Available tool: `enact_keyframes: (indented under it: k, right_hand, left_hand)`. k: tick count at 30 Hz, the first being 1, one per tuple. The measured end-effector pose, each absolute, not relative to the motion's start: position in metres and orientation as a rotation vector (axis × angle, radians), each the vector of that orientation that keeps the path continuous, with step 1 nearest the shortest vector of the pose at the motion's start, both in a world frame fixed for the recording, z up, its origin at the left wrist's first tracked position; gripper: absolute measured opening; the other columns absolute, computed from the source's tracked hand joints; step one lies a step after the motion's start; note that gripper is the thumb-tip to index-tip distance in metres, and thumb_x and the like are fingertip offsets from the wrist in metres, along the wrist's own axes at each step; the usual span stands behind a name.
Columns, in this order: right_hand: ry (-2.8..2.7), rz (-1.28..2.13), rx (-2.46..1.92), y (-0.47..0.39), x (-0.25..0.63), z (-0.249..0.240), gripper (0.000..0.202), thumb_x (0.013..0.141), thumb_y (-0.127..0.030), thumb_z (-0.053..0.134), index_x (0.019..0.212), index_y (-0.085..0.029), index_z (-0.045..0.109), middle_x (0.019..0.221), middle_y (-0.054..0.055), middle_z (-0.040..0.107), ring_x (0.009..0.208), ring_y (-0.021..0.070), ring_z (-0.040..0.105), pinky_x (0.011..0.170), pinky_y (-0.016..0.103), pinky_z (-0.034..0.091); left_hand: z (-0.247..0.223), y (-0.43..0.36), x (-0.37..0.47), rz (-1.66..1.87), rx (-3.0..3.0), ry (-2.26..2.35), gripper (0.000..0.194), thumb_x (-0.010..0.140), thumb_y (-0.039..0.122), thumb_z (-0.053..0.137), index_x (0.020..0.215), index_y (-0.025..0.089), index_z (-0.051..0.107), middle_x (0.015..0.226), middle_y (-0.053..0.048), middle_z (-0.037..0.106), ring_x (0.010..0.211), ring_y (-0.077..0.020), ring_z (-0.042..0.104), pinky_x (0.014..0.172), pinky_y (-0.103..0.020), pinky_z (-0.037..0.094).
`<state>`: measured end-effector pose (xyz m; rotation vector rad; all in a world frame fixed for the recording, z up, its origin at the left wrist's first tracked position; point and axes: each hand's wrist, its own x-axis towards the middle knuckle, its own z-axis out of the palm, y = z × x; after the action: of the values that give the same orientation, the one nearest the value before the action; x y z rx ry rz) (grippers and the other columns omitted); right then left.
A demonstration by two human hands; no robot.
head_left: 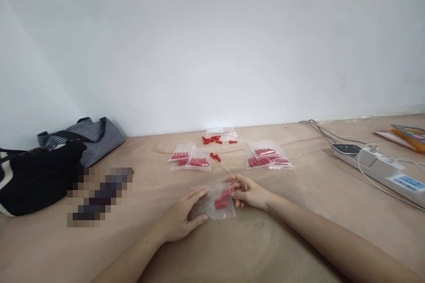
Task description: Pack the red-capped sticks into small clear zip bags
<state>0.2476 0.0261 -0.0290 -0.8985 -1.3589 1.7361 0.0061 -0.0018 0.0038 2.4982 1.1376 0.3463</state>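
A small clear zip bag (209,212) lies between my hands just above the table, with a few red rubber bulbs (222,203) inside. My left hand (186,214) holds the bag's left end between thumb and fingers. At the right end, my right hand (245,192) is closed on the bag by its red-lined edge; its fingertips partly cover that edge and a red bulb near it. Just beyond the bag, two droppers with red bulbs (215,157) and thin pale stems lie side by side, their stems pointing toward my right hand.
Filled zip bags lie in a left pile (199,163) and a right pile (265,159). Near the wall are loose red bulbs (212,139) and another clear bag (229,132). A power strip (381,172) with cables stands right; a black bag (40,177) and striped bag (99,137) left.
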Motion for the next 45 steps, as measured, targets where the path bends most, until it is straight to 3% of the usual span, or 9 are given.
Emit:
enact_keyframes:
  k: [6, 16, 20, 23, 28, 32, 35, 41, 45]
  right_hand:
    - [-1.637, 1.715, -0.886, 0.03, 0.254, -0.021, 0.047, 0.062, -0.032, 0.066, 0.103, -0.019, 0.045, 0.07, -0.006, 0.052, 0.034, -0.0002, 0.036, 0.03, 0.015, 0.031]
    - [-1.504, 1.415, -1.194, 0.028, 0.241, -0.036, 0.025, 0.061, -0.028, 0.064, 0.077, -0.015, 0.05, 0.06, -0.005, 0.053, 0.038, 0.0035, 0.041, 0.027, 0.013, 0.031]
    - [-1.61, 1.416, -1.273, 0.035, 0.248, -0.029, 0.04, 0.061, -0.017, 0.061, 0.1, -0.016, 0.05, 0.059, -0.006, 0.053, 0.042, 0.0056, 0.045, 0.03, 0.014, 0.032]
    - [-1.799, 1.312, -1.345, 0.056, 0.257, -0.013, 0.038, 0.059, -0.008, 0.059, 0.096, -0.015, 0.054, 0.054, -0.006, 0.053, 0.043, 0.006, 0.046, 0.036, 0.015, 0.034]
    - [-1.704, 0.865, -1.569, 0.11, 0.246, 0.0, 0.014, 0.067, -0.012, 0.055, 0.079, -0.014, 0.06, 0.076, 0.002, 0.062, 0.07, 0.0111, 0.057, 0.061, 0.019, 0.042]
    - [-1.656, 0.844, -1.685, 0.136, 0.217, -0.008, 0.029, 0.062, -0.021, 0.063, 0.089, -0.013, 0.058, 0.09, 0.007, 0.062, 0.079, 0.0163, 0.057, 0.065, 0.022, 0.043]
    - [-1.638, 0.864, -1.762, 0.143, 0.2, -0.009, 0.034, 0.057, -0.017, 0.067, 0.089, -0.012, 0.057, 0.086, 0.009, 0.063, 0.076, 0.0187, 0.058, 0.058, 0.022, 0.042]
    - [-1.621, 0.955, -1.81, 0.144, 0.194, 0.003, 0.021, 0.053, -0.011, 0.066, 0.072, -0.012, 0.058, 0.064, 0.007, 0.06, 0.061, 0.0204, 0.056, 0.048, 0.024, 0.037]
    - [-1.557, 0.99, -1.69, 0.134, 0.211, 0.014, 0.027, 0.062, -0.016, 0.06, 0.089, -0.013, 0.055, 0.067, 0.005, 0.057, 0.054, 0.0141, 0.052, 0.047, 0.023, 0.037]
  left_hand:
    - [0.003, -0.001, 0.005, 0.34, 2.501, 1.153, 0.052, 0.081, 0.039, 0.047, 0.128, 0.024, 0.03, 0.13, -0.007, 0.04, 0.117, -0.0236, 0.038, 0.097, -0.04, 0.033]
    - [0.002, -0.001, 0.006, 0.292, 2.474, 1.193, 0.054, 0.08, 0.038, 0.048, 0.129, 0.021, 0.031, 0.132, -0.008, 0.037, 0.12, -0.0253, 0.034, 0.098, -0.043, 0.03]
    - [0.0, -0.001, 0.004, 0.322, 2.48, 1.179, 0.054, 0.081, 0.039, 0.048, 0.129, 0.022, 0.03, 0.132, -0.008, 0.038, 0.119, -0.0255, 0.036, 0.098, -0.043, 0.031]
    - [0.0, -0.001, 0.004, 0.345, 2.496, 1.158, 0.054, 0.081, 0.039, 0.048, 0.129, 0.024, 0.031, 0.131, -0.007, 0.04, 0.117, -0.0251, 0.038, 0.097, -0.042, 0.033]
    - [0.002, -0.003, 0.005, 0.308, 2.498, 1.162, 0.052, 0.081, 0.037, 0.048, 0.129, 0.023, 0.033, 0.132, -0.008, 0.038, 0.12, -0.0247, 0.035, 0.098, -0.043, 0.031]
    - [0.004, -0.004, 0.007, 0.247, 2.511, 1.141, 0.048, 0.082, 0.034, 0.047, 0.128, 0.025, 0.035, 0.134, -0.006, 0.035, 0.121, -0.0235, 0.033, 0.099, -0.042, 0.03]
    - [0.005, -0.003, 0.007, 0.223, 2.553, 1.129, 0.049, 0.082, 0.035, 0.047, 0.128, 0.026, 0.035, 0.135, -0.006, 0.035, 0.124, -0.0237, 0.029, 0.102, -0.045, 0.023]
    - [0.001, -0.001, 0.007, 0.214, 2.597, 1.112, 0.05, 0.082, 0.036, 0.047, 0.13, 0.026, 0.032, 0.136, -0.006, 0.033, 0.126, -0.0244, 0.025, 0.103, -0.05, 0.015]
    - [0.0, 0.0, 0.005, 0.264, 2.603, 1.084, 0.053, 0.083, 0.037, 0.046, 0.131, 0.025, 0.028, 0.136, -0.005, 0.034, 0.125, -0.0232, 0.026, 0.103, -0.048, 0.016]
